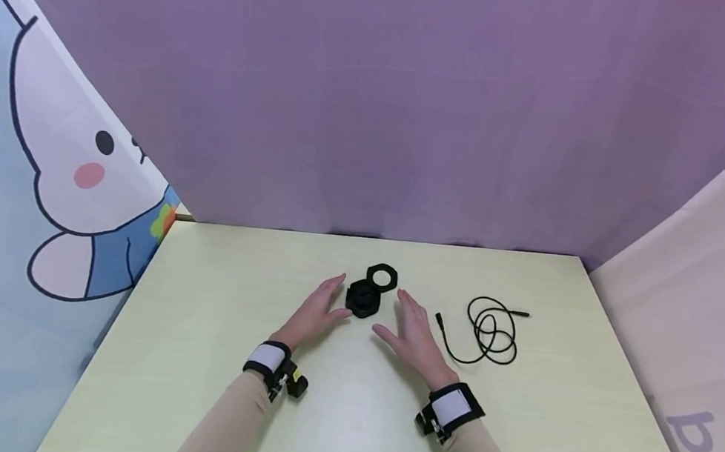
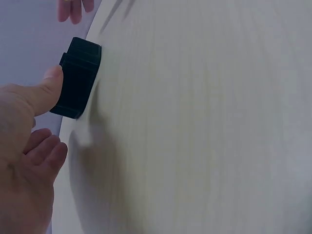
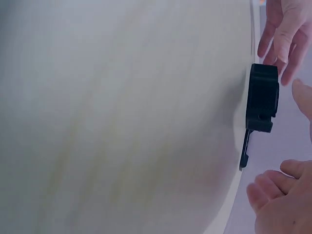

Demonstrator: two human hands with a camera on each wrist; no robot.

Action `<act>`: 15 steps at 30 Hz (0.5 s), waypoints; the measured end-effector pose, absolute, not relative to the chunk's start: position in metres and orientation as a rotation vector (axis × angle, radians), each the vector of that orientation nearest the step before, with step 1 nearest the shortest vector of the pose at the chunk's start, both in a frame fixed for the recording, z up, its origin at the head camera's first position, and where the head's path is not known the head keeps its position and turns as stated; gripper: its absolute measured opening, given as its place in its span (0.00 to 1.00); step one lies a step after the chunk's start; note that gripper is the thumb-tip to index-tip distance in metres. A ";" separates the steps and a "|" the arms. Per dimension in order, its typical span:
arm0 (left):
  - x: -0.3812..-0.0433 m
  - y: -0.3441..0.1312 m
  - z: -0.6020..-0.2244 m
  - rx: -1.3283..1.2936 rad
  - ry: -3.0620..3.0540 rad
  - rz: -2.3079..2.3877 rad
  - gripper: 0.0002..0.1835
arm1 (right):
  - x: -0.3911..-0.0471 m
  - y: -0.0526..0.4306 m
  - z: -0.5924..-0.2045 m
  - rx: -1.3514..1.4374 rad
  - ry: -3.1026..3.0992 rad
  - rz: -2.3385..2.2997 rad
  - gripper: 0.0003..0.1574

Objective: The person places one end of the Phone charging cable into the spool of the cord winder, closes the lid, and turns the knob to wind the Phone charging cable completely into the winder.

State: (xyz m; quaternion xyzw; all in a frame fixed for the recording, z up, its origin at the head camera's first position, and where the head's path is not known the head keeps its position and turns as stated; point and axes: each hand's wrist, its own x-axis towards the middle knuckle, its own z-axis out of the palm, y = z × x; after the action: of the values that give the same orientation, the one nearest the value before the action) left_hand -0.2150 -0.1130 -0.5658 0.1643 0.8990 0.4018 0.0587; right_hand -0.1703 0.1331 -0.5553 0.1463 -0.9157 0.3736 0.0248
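A thick black octagonal device (image 1: 363, 298) lies on the table, with a flat black ring (image 1: 372, 273) at its far right edge. I cannot tell whether the two are joined. On the left, my left hand (image 1: 317, 313) has its fingers extended beside the device. Its thumb (image 2: 46, 90) overlaps the device's side in the left wrist view; contact is unclear. Opposite it, my right hand (image 1: 415, 340) is spread, apart from the device and holding nothing. The right wrist view shows the device's thick body (image 3: 263, 97) standing between both hands.
A black cable (image 1: 491, 337) lies loosely coiled to the right of my right hand, a plug at each end. The pale wooden table (image 1: 183, 384) meets a purple cloth (image 1: 402, 111) at the back. Printed cloths hang at the left and right.
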 end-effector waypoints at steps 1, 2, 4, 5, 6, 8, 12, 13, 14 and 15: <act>-0.216 -0.112 -0.566 0.505 2.717 1.228 0.45 | -0.171 0.132 -0.555 0.456 -2.829 1.175 0.57; -0.218 -0.111 -0.566 0.513 2.708 1.237 0.44 | -0.172 0.131 -0.554 0.458 -2.824 1.194 0.57; -0.220 -0.109 -0.566 0.529 2.689 1.254 0.44 | -0.174 0.128 -0.552 0.464 -2.817 1.218 0.56; -0.221 -0.108 -0.566 0.533 2.678 1.254 0.43 | -0.175 0.126 -0.552 0.465 -2.820 1.227 0.55; -0.222 -0.107 -0.566 0.537 2.668 1.262 0.43 | -0.176 0.125 -0.551 0.465 -2.823 1.233 0.55; -0.224 -0.106 -0.567 0.538 2.642 1.272 0.42 | -0.177 0.121 -0.550 0.465 -2.820 1.254 0.54; -0.225 -0.103 -0.569 0.558 2.603 1.289 0.42 | -0.181 0.115 -0.551 0.451 -2.826 1.257 0.53; -0.225 -0.103 -0.570 0.563 2.598 1.289 0.42 | -0.181 0.114 -0.551 0.444 -2.834 1.255 0.53; -0.225 -0.102 -0.570 0.573 2.600 1.286 0.42 | -0.182 0.113 -0.551 0.439 -2.838 1.247 0.53; -0.226 -0.102 -0.571 0.584 2.604 1.285 0.42 | -0.183 0.111 -0.551 0.431 -2.847 1.242 0.53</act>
State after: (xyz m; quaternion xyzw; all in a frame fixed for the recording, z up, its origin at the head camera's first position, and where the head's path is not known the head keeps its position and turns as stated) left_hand -0.2256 -0.1019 -0.5706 0.1963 0.8757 0.4320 0.0897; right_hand -0.1829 0.1112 -0.5513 0.1373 -0.9079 0.3962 0.0026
